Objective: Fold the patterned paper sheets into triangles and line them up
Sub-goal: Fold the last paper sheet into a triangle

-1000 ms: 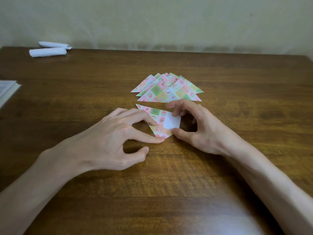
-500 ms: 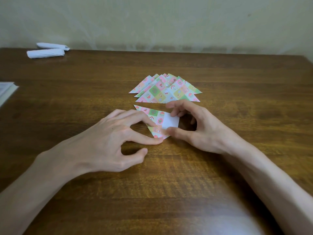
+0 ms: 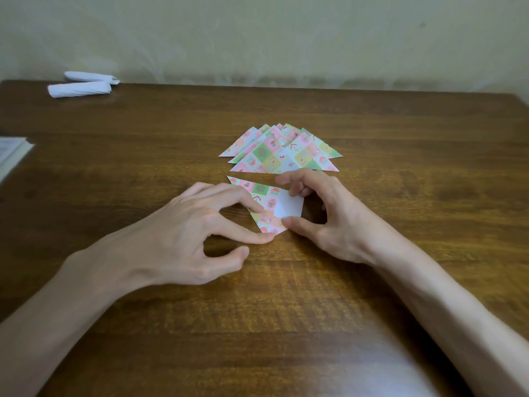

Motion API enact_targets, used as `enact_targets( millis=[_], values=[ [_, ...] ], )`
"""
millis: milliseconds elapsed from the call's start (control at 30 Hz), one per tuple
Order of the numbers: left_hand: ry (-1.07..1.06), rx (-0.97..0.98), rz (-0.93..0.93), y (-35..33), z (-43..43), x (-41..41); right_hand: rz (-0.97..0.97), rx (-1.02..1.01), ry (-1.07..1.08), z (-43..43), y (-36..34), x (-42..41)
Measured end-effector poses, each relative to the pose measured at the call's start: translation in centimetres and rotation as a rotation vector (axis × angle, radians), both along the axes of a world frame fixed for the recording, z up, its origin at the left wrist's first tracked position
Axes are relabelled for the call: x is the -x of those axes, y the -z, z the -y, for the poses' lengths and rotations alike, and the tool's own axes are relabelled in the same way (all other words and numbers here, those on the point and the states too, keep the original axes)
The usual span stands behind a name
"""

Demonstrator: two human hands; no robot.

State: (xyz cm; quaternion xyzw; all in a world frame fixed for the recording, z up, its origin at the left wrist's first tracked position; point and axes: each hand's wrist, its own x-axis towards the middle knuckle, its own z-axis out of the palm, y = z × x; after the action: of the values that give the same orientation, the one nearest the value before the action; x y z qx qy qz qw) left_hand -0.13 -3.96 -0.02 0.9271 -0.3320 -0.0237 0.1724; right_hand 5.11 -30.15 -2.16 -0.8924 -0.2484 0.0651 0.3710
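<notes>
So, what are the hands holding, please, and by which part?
The right hand pinches the half-folded paper by its white flap; the left hand presses its near corner.

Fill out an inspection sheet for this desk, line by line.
surface: wooden table, brown grain, some glare near the front.
job's things: patterned sheet half folded, its white flap showing; folded triangles overlap in a fan just behind it.
clutter: two white paper rolls at the far left corner; what looks like a book, cut off at the left edge.
grips: left hand presses fingertips on the sheet; right hand pinches the flap.
cables: nothing seen.
surroundings: pale wall behind the table.
</notes>
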Motion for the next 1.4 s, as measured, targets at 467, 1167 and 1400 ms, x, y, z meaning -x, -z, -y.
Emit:
enact_targets(
  millis=[467,1167,1400],
  values=[
    [-0.011,0.229,0.094,0.9,0.3,-0.5,0.132,-0.153,0.117,0.6,-0.1,-0.1],
    [-0.341,0.130,0.122,1.5,1.5,-1.0,0.204,0.170,-0.155,-0.3,-0.2,1.0],
    [-0.362,0.200,0.189,0.7,1.2,-0.5,0.209,0.111,-0.134,-0.1,-0.1,1.2]
  ],
)
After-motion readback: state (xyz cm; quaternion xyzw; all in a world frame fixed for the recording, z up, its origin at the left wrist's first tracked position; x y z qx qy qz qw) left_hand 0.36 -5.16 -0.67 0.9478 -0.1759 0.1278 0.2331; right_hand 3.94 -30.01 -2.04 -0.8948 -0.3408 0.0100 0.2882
